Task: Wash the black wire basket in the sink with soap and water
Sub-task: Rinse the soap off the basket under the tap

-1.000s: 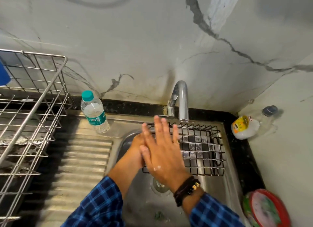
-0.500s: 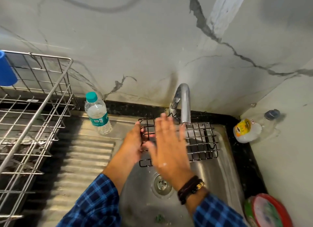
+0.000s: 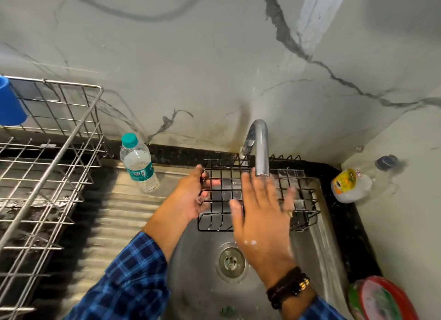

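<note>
- Here, the one black wire basket is held over the back of the sink, right under the single tap.
- The left hand grips the basket's left edge, fingers curled round the wires.
- The right hand lies flat across the wires, fingers straight and spread (blurred), hiding the basket's middle.
- To the left are one water bottle and one metal rack, with one blue cup at its far corner.
- To the right are one white jug and one red-rimmed tub.
</note>
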Available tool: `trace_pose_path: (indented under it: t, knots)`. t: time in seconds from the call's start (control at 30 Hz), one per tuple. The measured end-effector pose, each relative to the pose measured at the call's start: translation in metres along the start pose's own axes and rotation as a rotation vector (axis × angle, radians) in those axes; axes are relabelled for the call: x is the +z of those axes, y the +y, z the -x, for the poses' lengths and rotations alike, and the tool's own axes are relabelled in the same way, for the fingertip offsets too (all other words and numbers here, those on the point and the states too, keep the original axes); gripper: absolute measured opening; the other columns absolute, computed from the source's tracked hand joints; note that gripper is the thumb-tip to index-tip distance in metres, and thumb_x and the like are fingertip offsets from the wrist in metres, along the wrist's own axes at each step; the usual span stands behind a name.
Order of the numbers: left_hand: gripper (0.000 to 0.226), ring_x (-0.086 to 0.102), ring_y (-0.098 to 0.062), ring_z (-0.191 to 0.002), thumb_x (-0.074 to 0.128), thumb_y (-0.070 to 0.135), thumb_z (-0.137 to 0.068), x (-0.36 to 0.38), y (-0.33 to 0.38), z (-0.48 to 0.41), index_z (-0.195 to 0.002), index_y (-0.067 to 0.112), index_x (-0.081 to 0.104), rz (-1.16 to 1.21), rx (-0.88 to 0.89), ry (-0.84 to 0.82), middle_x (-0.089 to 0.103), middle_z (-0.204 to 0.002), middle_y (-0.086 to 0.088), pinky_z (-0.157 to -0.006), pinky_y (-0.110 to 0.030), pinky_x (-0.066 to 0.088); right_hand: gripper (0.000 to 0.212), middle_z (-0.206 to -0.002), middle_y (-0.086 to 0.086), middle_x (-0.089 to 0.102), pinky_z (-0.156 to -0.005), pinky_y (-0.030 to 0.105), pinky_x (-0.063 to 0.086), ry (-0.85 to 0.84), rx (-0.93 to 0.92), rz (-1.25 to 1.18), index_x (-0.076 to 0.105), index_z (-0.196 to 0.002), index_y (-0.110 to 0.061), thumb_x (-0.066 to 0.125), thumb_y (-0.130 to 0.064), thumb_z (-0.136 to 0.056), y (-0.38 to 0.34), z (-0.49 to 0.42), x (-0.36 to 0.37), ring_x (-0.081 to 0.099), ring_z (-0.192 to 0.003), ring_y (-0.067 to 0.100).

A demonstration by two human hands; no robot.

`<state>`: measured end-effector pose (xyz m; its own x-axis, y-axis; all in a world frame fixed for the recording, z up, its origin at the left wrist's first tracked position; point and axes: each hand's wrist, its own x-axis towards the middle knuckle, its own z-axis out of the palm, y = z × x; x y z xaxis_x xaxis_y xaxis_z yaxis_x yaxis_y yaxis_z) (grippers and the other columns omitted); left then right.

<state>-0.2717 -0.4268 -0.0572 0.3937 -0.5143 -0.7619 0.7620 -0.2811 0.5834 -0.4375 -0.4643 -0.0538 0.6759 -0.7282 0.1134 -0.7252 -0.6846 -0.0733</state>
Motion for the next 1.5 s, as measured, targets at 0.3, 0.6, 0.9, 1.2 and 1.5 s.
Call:
trace_pose_path:
  t: [0.3,0.6,0.9,1.2,1.5]
  knots:
    - [0.052,0.028,-0.001,-0.026,0.035,0.050,-0.105,0.007,-0.008,-0.013,-0.062,0.023,0.044,0.111,-0.010,-0.005,0.068,-0.056,0.007,-0.031,-0.006,0.016,0.065,-0.166,-0.001,0.005,-0.124,0.053,0.004,-0.113,-0.095,0.035,0.007,-0.157,-0.030,0.006,-0.059,-0.099,0.059,0.002,-0.008,0.001,-0.154,0.021]
    - [0.046,0.025,-0.005,-0.025,0.036,0.048,-0.105,0.047,-0.002,-0.012,-0.067,0.023,0.042,0.042,0.037,-0.094,0.065,-0.051,0.002,-0.030,-0.007,0.017,0.070,-0.168,0.011,0.000,-0.117,0.068,-0.002,-0.080,0.078,0.060,0.015,-0.160,-0.020,0.015,-0.056,-0.099,0.055,-0.009,-0.006,0.000,-0.154,0.033]
    - [0.047,0.029,-0.001,-0.024,0.035,0.047,-0.105,0.025,-0.010,-0.021,-0.067,0.023,0.045,0.077,-0.088,-0.058,0.061,-0.048,0.006,-0.028,-0.007,0.017,0.062,-0.161,-0.003,0.026,-0.120,0.051,0.009,-0.140,-0.245,0.071,0.026,-0.155,-0.028,0.012,-0.059,-0.103,0.049,-0.005,-0.007,0.022,-0.151,0.019]
    - [0.038,0.028,0.000,-0.024,0.037,0.040,-0.106,-0.023,-0.014,-0.002,-0.076,0.021,0.051,0.169,-0.111,0.014,0.061,-0.047,0.005,-0.026,-0.008,0.019,0.094,-0.167,0.008,0.008,-0.121,0.061,0.011,-0.211,0.155,-0.025,0.016,-0.158,-0.028,-0.009,-0.079,-0.083,0.068,-0.015,-0.021,0.007,-0.153,0.032]
    - [0.039,0.032,-0.002,-0.025,0.035,0.040,-0.107,-0.032,-0.020,0.013,-0.077,0.019,0.049,0.205,-0.076,0.092,0.066,-0.051,0.001,-0.025,-0.008,0.022,0.065,-0.165,-0.007,-0.002,-0.125,0.051,0.003,-0.259,-0.245,-0.178,0.001,-0.156,-0.033,0.003,-0.063,-0.098,0.004,-0.011,-0.002,-0.005,-0.152,0.011]
